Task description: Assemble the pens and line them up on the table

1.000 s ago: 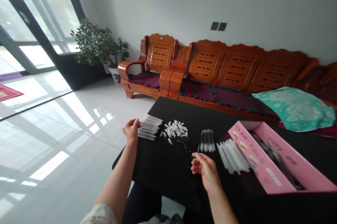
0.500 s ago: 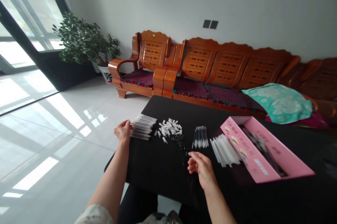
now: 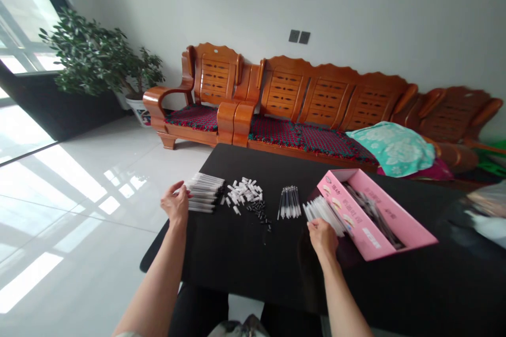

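Head: pens (image 3: 204,193), tubes (image 3: 324,210) beside hands (image 3: 175,204) (image 3: 324,238)

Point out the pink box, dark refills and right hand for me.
Pink box (image 3: 354,221): head view, printed outer wall.
Dark refills (image 3: 290,202): head view, middle of bundle.
Right hand (image 3: 324,238): head view, middle of hand.

Pale pens (image 3: 206,192) lie left, translucent tubes (image 3: 323,212) right, both in rows.

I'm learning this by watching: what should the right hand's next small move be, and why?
Probably pinch one of the whitish tubes beside the pink box: the right hand is at their near end, though whether it holds one is unclear.
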### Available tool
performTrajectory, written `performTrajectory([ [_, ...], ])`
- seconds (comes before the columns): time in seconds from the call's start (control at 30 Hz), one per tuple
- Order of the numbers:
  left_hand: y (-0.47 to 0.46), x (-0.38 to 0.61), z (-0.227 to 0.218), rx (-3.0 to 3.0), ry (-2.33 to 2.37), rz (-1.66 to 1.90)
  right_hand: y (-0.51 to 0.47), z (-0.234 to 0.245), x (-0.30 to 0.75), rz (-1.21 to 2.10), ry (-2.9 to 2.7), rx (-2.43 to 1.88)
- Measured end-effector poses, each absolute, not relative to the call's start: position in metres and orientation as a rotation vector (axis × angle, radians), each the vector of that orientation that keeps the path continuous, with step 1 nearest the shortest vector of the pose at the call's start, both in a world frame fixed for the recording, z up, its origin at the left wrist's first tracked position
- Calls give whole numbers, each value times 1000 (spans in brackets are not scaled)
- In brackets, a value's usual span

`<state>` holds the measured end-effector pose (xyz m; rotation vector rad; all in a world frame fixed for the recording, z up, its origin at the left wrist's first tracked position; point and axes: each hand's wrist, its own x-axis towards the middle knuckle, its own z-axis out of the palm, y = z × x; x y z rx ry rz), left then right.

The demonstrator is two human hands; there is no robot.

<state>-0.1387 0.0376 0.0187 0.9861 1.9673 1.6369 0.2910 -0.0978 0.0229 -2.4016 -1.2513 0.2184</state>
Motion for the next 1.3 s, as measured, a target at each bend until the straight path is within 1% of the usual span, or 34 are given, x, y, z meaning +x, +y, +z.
performTrajectory([
  [0.1, 22, -112, 34, 1111, 1872, 1590, -92, 22, 295, 138, -1382, -2593],
  [0.23, 2, -66, 46, 1283, 1679, 1552, -87, 23, 291, 86, -1458, -2636],
  [0.37, -12, -14, 43, 1354, 1369, 1397, -83, 26, 291, 90, -1469, -2670],
  [0.47, -20, 22, 35, 1531, 1256, 1217, -82, 27, 292, 83, -1473, -2687],
  [0.57, -28, 41, 30, 1735, 1217, 1181, -83, 26, 293, 59, -1496, -2686],
  [0.67, -39, 28, 28, 1887, 1268, 1299, -86, 22, 296, 33, -1509, -2661],
  [0.73, -50, 0, 27, 1946, 1414, 1395, -88, 19, 298, 43, -1504, -2648],
  [0.8, -62, -38, 24, 1989, 1590, 1388, -88, 17, 300, 78, -1494, -2645],
  [0.9, -78, -96, 22, 2093, 1659, 1158, -89, 16, 302, 129, -1489, -2647],
  [1.0, -86, -135, 24, 2200, 1474, 822, -88, 18, 302, 152, -1494, -2655],
  [1.07, -86, -148, 26, 2190, 1398, 698, -89, 20, 301, 151, -1487, -2674],
  [1.17, -78, -150, 29, 2179, 1371, 651, -90, 23, 298, 135, -1478, -2696],
  [1.3, -56, -144, 27, 2330, 1456, 750, -90, 25, 297, 123, -1495, -2695],
])
